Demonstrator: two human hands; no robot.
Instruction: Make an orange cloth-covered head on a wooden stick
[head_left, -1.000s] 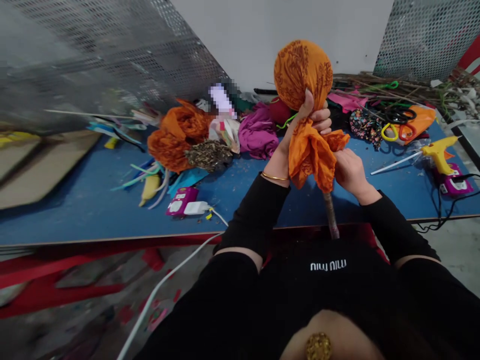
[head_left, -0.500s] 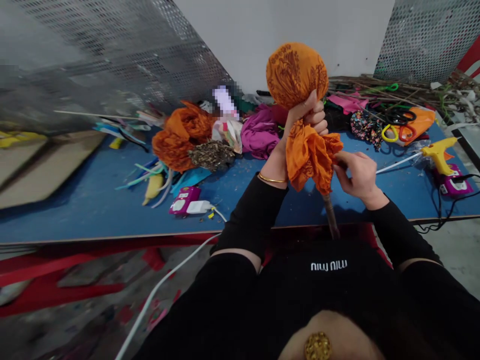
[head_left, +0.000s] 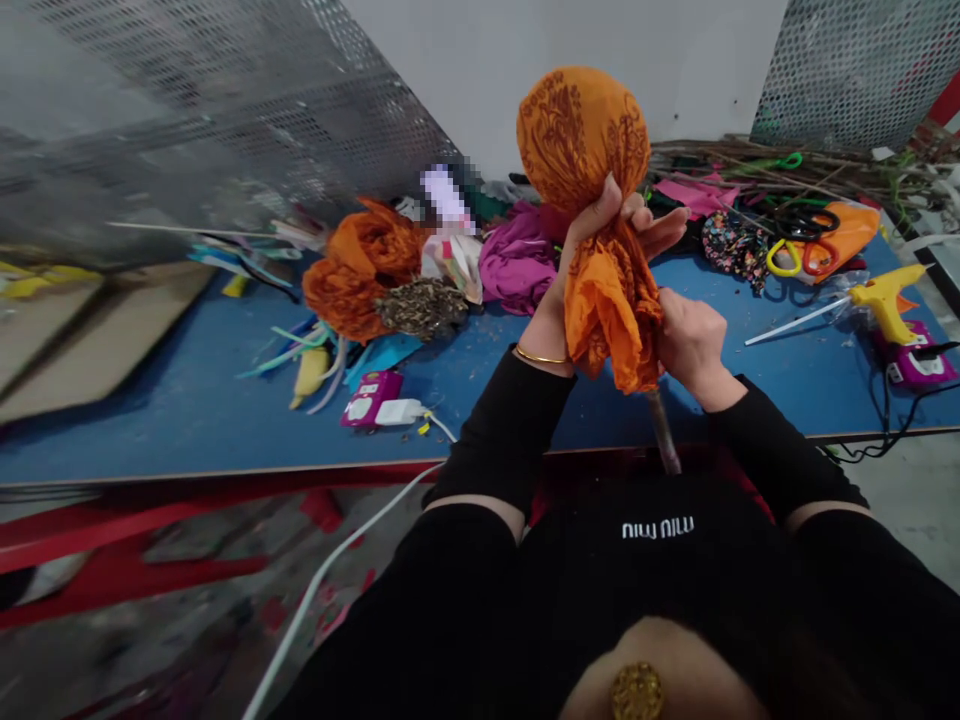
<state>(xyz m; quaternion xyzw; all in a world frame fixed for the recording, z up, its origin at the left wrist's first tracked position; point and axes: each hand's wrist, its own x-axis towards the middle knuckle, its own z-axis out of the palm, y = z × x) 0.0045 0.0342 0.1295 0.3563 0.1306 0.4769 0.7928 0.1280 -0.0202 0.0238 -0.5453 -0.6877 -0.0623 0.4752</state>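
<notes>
An orange patterned cloth [head_left: 581, 135] is stretched over a ball on top of a stick [head_left: 664, 432], and its loose ends [head_left: 611, 320] hang below. My left hand [head_left: 600, 235] grips the cloth at the neck under the ball, with its fingertips loosening outward. My right hand [head_left: 686, 335] is closed on the hanging cloth and the stick beside it. Both hands hold the piece upright over the blue table [head_left: 187, 400].
On the table lie an orange fabric bundle [head_left: 360, 265], magenta cloth [head_left: 517, 260], a pink power strip [head_left: 371, 397] with a white cable, scissors [head_left: 795, 245], a yellow glue gun [head_left: 885, 295] and a heap of twigs [head_left: 787, 170]. Perforated metal panels stand behind.
The cloth ball has risen slightly and shifted left. My right hand moved from the cloth's edge in against the gathered ends. Fingers of my left hand have loosened outward.
</notes>
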